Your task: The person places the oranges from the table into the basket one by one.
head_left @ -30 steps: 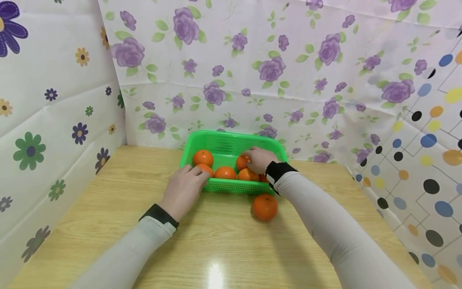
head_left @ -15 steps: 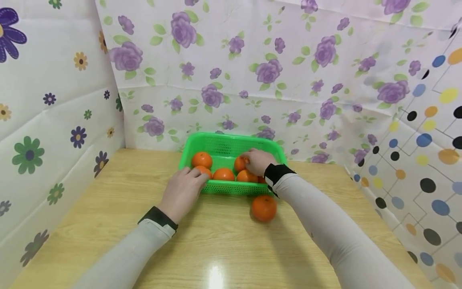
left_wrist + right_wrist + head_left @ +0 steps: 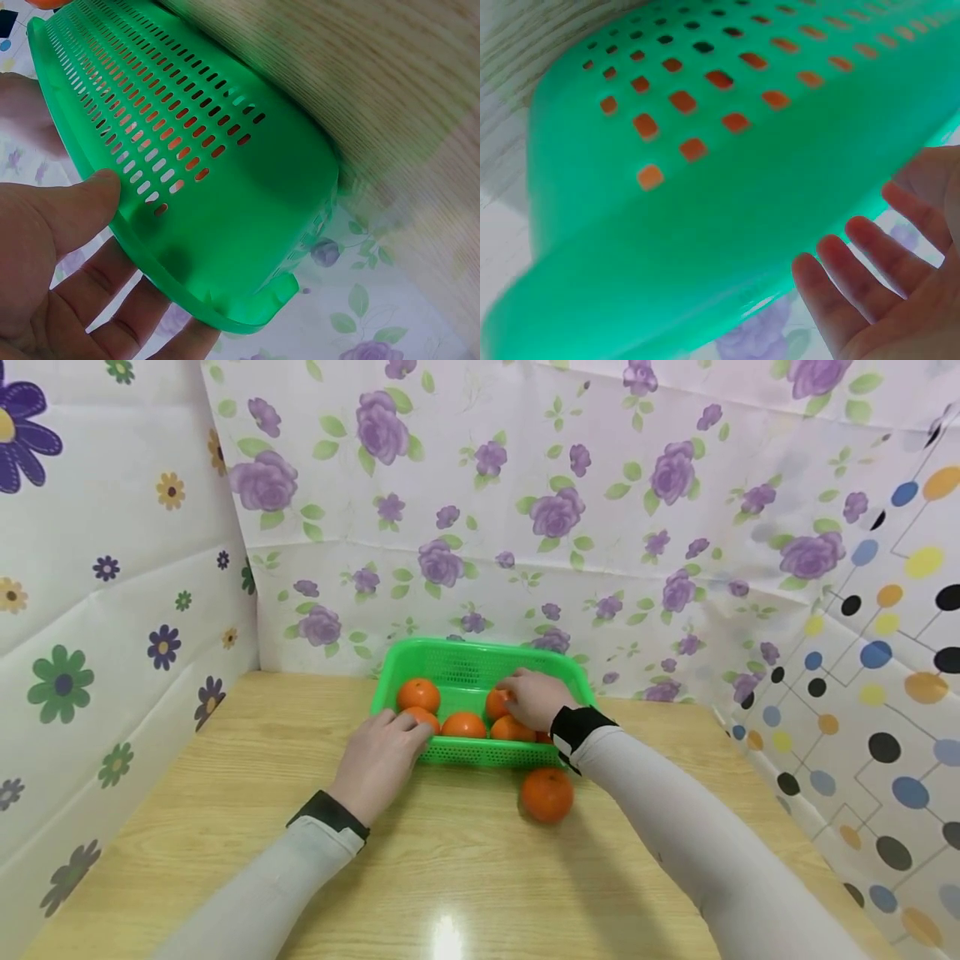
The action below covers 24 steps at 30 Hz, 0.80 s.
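A green perforated basket [image 3: 480,648] stands at the back of the wooden table and holds several oranges [image 3: 418,695]. My left hand [image 3: 378,756] grips its near left corner. In the left wrist view the thumb [image 3: 71,206] presses the outer wall of the basket [image 3: 225,195] and the fingers reach over the rim. My right hand [image 3: 534,697] lies over the oranges on the right side, fingertips on one orange [image 3: 497,702]. In the right wrist view its fingers [image 3: 855,274] are spread beyond the basket [image 3: 705,187] and nothing is in the palm. One orange [image 3: 547,794] sits loose on the table in front of the basket.
Flowered cloth walls [image 3: 135,593] close the table [image 3: 465,877] on the left and back, and a dotted one [image 3: 862,693] closes the right. Bare wood lies between the basket and the near edge.
Both hands stay at the basket as before; only the view has shifted slightly.
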Tool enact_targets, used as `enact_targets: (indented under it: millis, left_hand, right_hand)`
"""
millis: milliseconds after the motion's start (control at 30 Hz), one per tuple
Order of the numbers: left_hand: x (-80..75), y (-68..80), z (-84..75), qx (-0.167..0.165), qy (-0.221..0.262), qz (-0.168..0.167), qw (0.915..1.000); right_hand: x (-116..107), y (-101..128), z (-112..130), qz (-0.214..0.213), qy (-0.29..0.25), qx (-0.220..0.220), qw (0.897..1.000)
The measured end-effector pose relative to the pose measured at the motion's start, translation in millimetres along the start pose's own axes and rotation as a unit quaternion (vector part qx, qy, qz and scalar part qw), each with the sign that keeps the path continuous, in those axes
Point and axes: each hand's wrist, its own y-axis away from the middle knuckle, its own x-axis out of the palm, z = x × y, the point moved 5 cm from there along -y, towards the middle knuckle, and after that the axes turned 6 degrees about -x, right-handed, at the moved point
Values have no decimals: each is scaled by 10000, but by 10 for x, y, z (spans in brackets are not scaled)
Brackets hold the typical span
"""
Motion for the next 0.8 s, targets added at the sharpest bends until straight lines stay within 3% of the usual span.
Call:
enact_targets:
  millis: [333, 633, 800]
  left_hand:
    - [-10, 13, -1, 65, 75, 4, 10000]
    - [26, 34, 16, 4, 9, 42, 10000]
    - [29, 5, -5, -10, -23, 115, 9999]
  right_hand:
    - [-181, 459, 213, -837, -20, -801, 9933]
    - [-220, 800, 187, -1125, -72, -904, 9895]
    - [-247, 995, 254, -1378, -41, -1170, 9835]
